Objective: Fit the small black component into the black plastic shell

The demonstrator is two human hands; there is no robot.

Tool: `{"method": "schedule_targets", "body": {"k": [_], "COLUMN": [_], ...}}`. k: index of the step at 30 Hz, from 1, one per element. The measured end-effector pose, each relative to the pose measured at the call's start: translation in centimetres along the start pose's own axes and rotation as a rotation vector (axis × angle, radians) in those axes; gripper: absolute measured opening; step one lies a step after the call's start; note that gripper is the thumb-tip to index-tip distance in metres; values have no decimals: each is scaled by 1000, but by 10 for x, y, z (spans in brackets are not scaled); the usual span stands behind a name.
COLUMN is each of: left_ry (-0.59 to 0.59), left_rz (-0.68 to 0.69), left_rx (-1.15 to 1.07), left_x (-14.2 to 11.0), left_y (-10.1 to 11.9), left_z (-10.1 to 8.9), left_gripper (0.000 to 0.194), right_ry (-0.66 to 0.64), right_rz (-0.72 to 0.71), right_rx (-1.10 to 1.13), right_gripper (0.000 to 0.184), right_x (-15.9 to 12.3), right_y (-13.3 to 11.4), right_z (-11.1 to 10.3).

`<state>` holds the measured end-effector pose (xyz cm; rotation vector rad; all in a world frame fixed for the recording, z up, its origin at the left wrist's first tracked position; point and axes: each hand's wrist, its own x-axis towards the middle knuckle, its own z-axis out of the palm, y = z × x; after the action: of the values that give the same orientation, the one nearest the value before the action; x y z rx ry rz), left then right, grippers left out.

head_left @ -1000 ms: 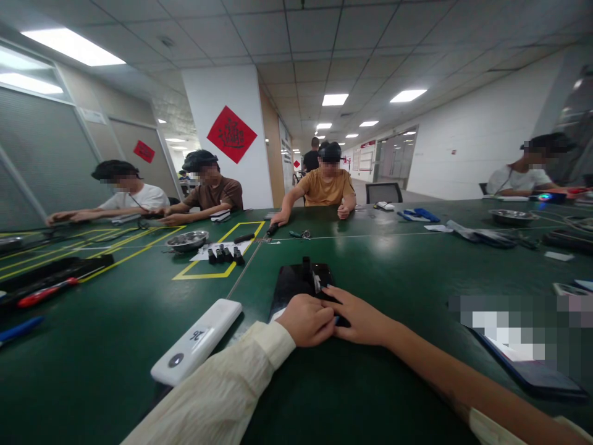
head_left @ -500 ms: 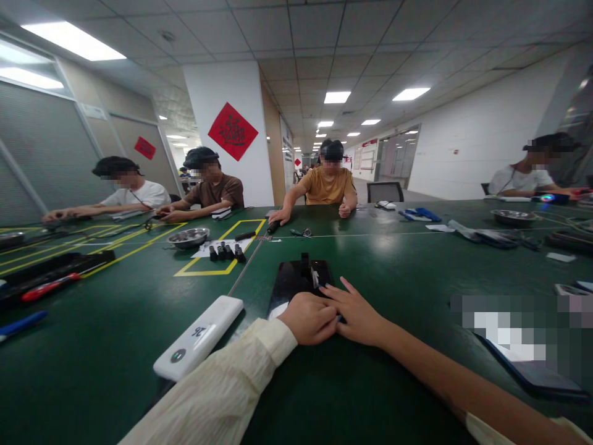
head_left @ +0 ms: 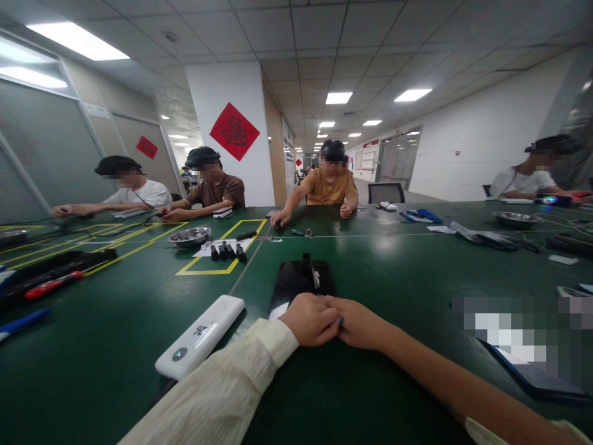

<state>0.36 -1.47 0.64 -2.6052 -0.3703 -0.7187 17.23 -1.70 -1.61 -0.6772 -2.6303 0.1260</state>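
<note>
My left hand (head_left: 309, 318) is closed, with its fingers curled in toward my right hand. My right hand (head_left: 360, 322) presses against it, its fingers bent and partly hidden behind the left one. Whatever lies between them, if anything, is out of sight. A small blue patch shows at the right thumb tip. Just beyond both hands lies a flat glossy black panel (head_left: 290, 281) with a black upright piece (head_left: 306, 264) on it and a white strip (head_left: 316, 278) beside that. A white power bank (head_left: 200, 337) marked 26 rests left of my left forearm.
Black cylindrical parts (head_left: 228, 251) stand on paper inside yellow tape, near a metal bowl (head_left: 189, 237). A red-handled tool (head_left: 53, 285) lies left. At right are a tablet-like device (head_left: 532, 371) and another bowl (head_left: 516, 219). Several people sit around the green table (head_left: 393, 278).
My right hand's fingers, stretched out over the panel before, have folded in against my left hand. The left hand stays nearly still. The person across has shifted a hand slightly.
</note>
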Motion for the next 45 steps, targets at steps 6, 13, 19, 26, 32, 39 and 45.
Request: {"method": "schedule_targets", "body": {"k": [6,13,19,26,32,39,45], "left_ry": [10,13,13,66,65,26,-15], "left_rz": [7,5,-10,-64,-89,-57,-23], "left_rx": [-13,-28,-28,-5,-29,23,31], "left_x": [-1,0,0,-3,-3,-2,0], "left_y": [-1,-1,-3,-5,-7,-3,0], "left_z": [1,1,2,1,-2,0,0], "left_gripper": [26,25,24,23,22,24,26], "right_ry": [-60,-85,14,84,47,-115,-170], "right_rz": [30,41,58,115,135,211,278], "right_rx": [-80,-109,-104,-139,-215,-234,-265], "right_gripper": [45,42,42,26,25,27,39], "right_x": [0,0,1,10,14,9,-7], "right_y": [-4,-4,-1,-6,-11,-12,10], "right_z": [-3,-3,3,5,2,-26,-39]}}
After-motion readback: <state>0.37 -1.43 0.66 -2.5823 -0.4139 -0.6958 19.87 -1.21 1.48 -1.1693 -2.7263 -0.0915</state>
